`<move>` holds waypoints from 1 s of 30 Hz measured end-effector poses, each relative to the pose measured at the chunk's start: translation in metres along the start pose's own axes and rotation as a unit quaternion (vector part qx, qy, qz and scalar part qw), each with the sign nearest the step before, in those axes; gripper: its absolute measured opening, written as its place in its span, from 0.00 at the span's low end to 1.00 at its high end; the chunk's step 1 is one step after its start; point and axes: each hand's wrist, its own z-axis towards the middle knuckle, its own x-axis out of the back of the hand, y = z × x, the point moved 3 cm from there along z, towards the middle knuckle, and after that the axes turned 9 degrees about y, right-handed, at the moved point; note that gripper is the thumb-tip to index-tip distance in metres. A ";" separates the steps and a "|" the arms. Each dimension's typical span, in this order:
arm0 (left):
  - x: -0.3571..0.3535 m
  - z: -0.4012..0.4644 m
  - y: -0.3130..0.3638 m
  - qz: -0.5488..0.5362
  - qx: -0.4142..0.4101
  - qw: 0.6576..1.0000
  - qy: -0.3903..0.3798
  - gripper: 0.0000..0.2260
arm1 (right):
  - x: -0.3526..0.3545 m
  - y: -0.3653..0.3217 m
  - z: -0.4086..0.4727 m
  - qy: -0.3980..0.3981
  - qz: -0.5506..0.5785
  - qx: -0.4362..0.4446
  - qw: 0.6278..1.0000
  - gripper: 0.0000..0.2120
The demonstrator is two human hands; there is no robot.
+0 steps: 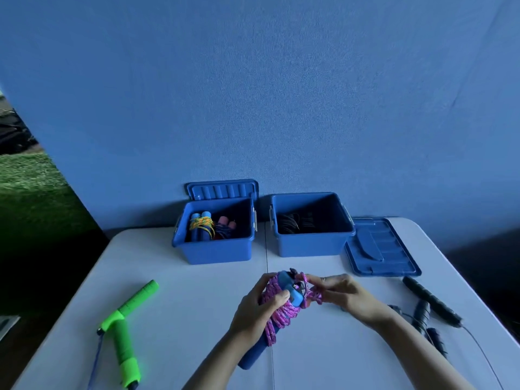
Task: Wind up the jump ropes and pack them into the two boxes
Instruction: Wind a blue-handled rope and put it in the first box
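Rope, pink, above counter: left hand grip clamped on blue handles and coils, right hand pinching loose end. Keep wraps taut, tuck end under; then box.

A pink rope wound round blue handles is held above the tabletop's near middle. Two open blue boxes sit at the far edge: the left box holds wound ropes, the right box dark coils. Green-handled rope lies near left, black-handled rope near right
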 end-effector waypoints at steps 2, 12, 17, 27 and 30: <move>0.002 0.003 0.001 -0.008 0.018 1.000 -0.019 0.17 | -0.001 -0.005 -0.002 -0.007 0.000 -0.005 1.000 0.17; 0.006 0.006 -0.006 0.054 -0.003 0.997 -0.055 0.22 | -0.004 0.007 0.004 0.058 0.095 0.016 0.994 0.06; 0.006 0.006 -0.007 0.064 0.008 0.996 -0.053 0.22 | -0.007 0.004 0.004 0.004 0.060 -0.007 0.998 0.13; 0.005 0.008 0.000 0.198 -0.026 0.980 0.008 0.23 | -0.016 0.002 0.007 0.078 -0.073 0.074 0.992 0.13; 0.007 0.010 -0.001 0.244 -0.035 0.969 0.017 0.27 | -0.019 0.009 0.008 0.099 -0.040 0.051 0.993 0.13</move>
